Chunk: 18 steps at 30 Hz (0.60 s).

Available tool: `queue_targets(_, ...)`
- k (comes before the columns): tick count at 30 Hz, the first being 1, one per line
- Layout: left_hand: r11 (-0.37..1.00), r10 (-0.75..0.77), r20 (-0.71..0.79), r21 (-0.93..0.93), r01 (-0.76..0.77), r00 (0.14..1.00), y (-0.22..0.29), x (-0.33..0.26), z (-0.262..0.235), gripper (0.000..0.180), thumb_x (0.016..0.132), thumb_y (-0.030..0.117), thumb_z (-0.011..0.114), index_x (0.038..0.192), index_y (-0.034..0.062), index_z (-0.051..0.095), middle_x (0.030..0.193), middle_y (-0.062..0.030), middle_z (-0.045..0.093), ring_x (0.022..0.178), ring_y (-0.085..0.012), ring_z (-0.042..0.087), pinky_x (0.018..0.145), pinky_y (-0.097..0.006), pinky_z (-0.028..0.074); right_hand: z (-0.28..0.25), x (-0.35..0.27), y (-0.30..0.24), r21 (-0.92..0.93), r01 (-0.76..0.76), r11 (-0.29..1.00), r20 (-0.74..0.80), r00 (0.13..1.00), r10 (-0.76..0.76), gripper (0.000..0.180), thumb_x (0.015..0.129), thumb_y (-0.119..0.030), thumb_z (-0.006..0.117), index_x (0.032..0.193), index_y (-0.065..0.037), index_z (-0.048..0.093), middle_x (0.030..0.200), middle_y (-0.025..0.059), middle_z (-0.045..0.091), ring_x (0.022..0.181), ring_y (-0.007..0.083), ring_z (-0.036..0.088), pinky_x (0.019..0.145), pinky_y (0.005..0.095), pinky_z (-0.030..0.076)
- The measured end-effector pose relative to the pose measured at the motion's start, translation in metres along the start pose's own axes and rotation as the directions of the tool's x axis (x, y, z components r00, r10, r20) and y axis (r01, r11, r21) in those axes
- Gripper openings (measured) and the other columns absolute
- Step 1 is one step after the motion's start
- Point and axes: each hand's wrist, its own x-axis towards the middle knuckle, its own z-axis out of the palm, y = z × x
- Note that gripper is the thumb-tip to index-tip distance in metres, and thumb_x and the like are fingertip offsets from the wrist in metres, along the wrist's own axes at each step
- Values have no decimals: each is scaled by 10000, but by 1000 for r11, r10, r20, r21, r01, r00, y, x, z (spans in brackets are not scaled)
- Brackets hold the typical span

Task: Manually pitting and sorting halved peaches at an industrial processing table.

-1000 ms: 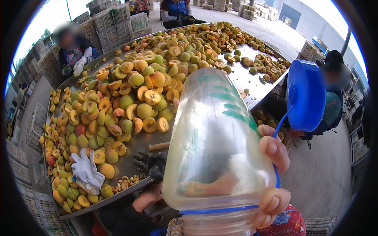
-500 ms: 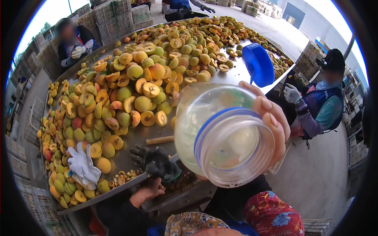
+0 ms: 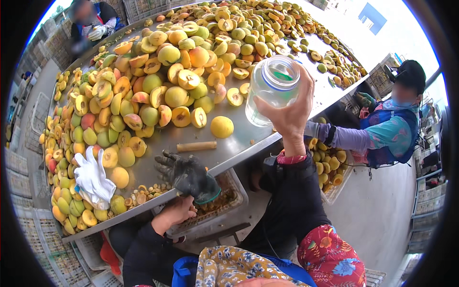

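Head — fruit heap (image 3: 152,82) beside jar (image 3: 258,98)

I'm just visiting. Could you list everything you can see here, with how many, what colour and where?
Table: one, silvery, centre
Fruit: too many to count, yellow, green, orange, whole and halved, heaped on the table
Stick: one, tan, on the table
White glove: at least one, on fruit, left
Black glove: one, green cuff, at the near table edge
Bottle: one, clear, blue ring, in the right hand
Crates: many, greyish, mostly left
Co-workers: two, blue vests, right and upper left
Left hand: one, bare, black sleeve, beside the black glove
Right hand: one, bare, black sleeve, around the bottle
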Motion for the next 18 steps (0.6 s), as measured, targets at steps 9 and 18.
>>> queue_targets(9, 996, 91, -41, 24, -90, 995, 4, -3, -2, 403, 755, 92, 705, 1064, -20, 472, 868, -157, 692, 850, -337, 663, 737, -411, 510, 20, -16, 20, 43, -202, 978, 93, 976, 198, 899, 521, -261, 875, 1281, -67, 436, 1224, 132, 509, 1182, 312, 474, 1001, 425, 406)
queue_targets(18, 998, -1, -29, 59, 3, 1000, 18, -9, -9, 342, 755, 109, 714, 964, -19, 475, 857, -159, 688, 881, -359, 654, 755, -423, 503, -4, -6, 23, 107, -319, 942, 380, 889, 257, 1051, 575, -232, 865, 1437, -49, 292, 1360, 160, 418, 1285, 286, 411, 1088, 389, 337)
